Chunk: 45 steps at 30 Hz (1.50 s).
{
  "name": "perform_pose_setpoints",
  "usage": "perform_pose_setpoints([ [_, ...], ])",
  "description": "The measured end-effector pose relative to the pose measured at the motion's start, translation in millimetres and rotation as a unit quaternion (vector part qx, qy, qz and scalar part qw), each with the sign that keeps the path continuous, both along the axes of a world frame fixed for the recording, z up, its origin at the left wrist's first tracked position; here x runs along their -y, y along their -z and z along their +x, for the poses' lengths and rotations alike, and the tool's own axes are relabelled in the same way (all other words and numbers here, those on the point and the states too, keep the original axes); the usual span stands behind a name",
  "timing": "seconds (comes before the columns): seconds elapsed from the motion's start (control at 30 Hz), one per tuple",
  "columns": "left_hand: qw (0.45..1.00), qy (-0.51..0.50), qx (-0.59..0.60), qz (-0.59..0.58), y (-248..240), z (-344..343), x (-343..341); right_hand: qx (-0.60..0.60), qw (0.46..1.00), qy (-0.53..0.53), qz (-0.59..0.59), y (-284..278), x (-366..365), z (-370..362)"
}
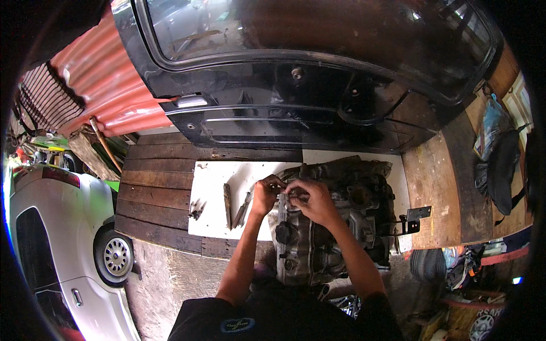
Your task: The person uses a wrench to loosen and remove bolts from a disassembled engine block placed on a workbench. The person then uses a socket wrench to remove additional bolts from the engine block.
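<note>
A greasy metal engine block (pixel 318 244) sits on the bench right in front of me. Both hands are at its far left edge, close together over a pale metal strip (pixel 282 211). My left hand (pixel 265 195) has its fingers pinched at the far end of that strip. Beside it, my right hand (pixel 310 200) bends its thumb and fingers together above the engine. Whatever lies between the fingertips is too small to make out. Left of my left forearm are a long worn tool (pixel 227 206) and a slim hand tool (pixel 242 210). Several small dark bolts (pixel 197 210) lie further left.
The engine and tools rest partly on a white sheet (pixel 213 177) over a dark plank bench (pixel 151 196). A black vehicle door panel (pixel 256 122) stands behind. A bracket (pixel 414 219) juts out right of the engine. A silver car (pixel 68 238) is at left; a black bag (pixel 503 170) is at right.
</note>
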<state>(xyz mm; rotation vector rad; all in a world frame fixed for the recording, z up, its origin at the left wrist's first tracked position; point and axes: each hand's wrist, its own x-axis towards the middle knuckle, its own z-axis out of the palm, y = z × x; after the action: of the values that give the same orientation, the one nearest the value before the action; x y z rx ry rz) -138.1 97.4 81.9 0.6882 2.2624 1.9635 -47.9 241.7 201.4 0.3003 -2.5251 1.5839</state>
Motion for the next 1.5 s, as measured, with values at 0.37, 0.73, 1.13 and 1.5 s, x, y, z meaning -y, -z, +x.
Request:
perform_pose_setpoints([
  [0.37, 0.971, 0.072, 0.203, 0.108, -5.7, 9.9, 4.0, 0.172, 0.982, 0.078, 0.002, 32.2, -19.9, -118.7],
  [0.73, 0.985, 0.027, 0.160, 0.056, -24.2, 25.8, -5.0, 0.074, 0.994, 0.057, 0.051, 54.5, -18.3, -123.4],
  [1.13, 0.998, -0.012, -0.029, 0.046, -26.9, 34.7, -1.5, 0.017, 0.999, -0.008, -0.038, -4.9, -3.5, -24.1],
  [1.5, 0.998, -0.044, -0.044, 0.011, -12.5, 30.7, -2.2, -0.036, 0.993, -0.015, 0.111, 12.0, -5.0, 44.6],
])
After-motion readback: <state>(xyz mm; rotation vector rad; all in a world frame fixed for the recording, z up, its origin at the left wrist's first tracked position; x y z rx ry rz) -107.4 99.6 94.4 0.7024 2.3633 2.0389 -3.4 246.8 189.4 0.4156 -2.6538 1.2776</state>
